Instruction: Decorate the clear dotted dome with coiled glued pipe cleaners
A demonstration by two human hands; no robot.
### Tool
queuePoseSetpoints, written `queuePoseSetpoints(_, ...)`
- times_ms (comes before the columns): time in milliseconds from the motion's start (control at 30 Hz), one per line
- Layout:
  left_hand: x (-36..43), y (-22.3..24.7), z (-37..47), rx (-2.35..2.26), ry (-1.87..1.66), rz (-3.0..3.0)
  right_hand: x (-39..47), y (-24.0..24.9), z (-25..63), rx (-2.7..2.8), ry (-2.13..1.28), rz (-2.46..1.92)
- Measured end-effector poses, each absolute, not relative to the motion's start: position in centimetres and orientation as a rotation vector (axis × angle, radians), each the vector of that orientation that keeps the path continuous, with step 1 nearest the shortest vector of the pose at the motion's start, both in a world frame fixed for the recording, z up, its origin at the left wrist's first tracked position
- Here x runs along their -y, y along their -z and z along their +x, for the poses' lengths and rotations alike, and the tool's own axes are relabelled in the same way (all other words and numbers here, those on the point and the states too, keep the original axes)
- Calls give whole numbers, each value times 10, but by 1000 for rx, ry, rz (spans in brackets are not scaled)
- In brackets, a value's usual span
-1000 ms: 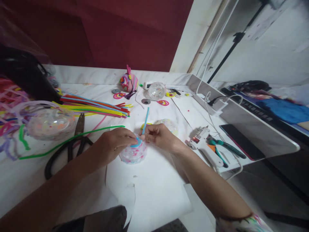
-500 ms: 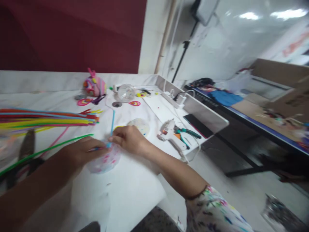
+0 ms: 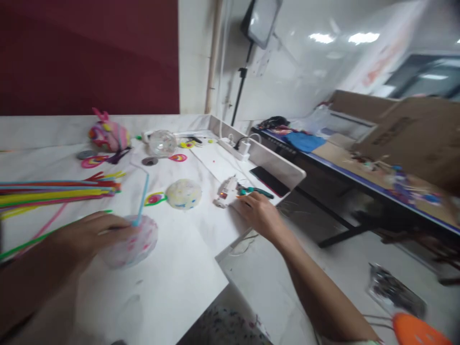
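Observation:
My left hand (image 3: 104,230) pinches the end of a light blue pipe cleaner (image 3: 143,199) at the edge of a clear dome (image 3: 143,244) with pink spots. The pipe cleaner stands up from the dome, bent near its top. My right hand (image 3: 257,211) is closed around the handle of a white hot glue gun (image 3: 227,191), which lies on the table with a small red light showing. Teal-handled pliers (image 3: 257,191) lie just behind that hand. A second dome (image 3: 184,194), with blue and yellow spots, sits between my hands, beside a green-edged oval piece (image 3: 155,198).
A bundle of coloured pipe cleaners (image 3: 57,191) lies at left. Behind stand a striped pink ball figure (image 3: 109,136) and a clear ball (image 3: 162,143). A black phone (image 3: 269,180) and a power strip (image 3: 233,148) lie by the right-hand ledge. White paper (image 3: 172,278) covers the front.
My right hand has let go of the blue pipe cleaner and moved right to the glue gun. My left hand keeps its hold. The view has turned right.

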State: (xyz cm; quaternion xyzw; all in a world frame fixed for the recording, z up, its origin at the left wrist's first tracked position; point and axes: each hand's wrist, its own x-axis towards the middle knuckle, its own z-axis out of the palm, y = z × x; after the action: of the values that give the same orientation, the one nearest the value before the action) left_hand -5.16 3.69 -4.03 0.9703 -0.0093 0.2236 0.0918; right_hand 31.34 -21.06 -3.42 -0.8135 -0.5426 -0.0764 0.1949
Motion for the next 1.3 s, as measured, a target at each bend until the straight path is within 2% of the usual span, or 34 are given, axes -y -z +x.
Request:
queuePoseSetpoints(167,-9,17,-40,-231,-509,2931,215,55,324,1636,285,-2183)
queuePoseSetpoints(333,-1,6,-37,-197,-361,3051,217,70,329,1645,408,-2183)
queuePoseSetpoints(533,-1,6,-37,-227,-422,3026,215,86,337,1647,406,-2213)
queuePoseSetpoints(667,-4,4,-36,-212,-406,2974,213,78,328,1626,475,-2247)
queuePoseSetpoints(767,-7,4,-36,-182,-393,2941,208,54,294,1644,603,-2075)
queuePoseSetpoints(967,-6,3,-33,-148,-422,2994,161,17,192,2003,-5,-1376)
queuePoseSetpoints(1300,-7,0,-34,-120,-445,2956,113,38,161,2111,-118,-1268)
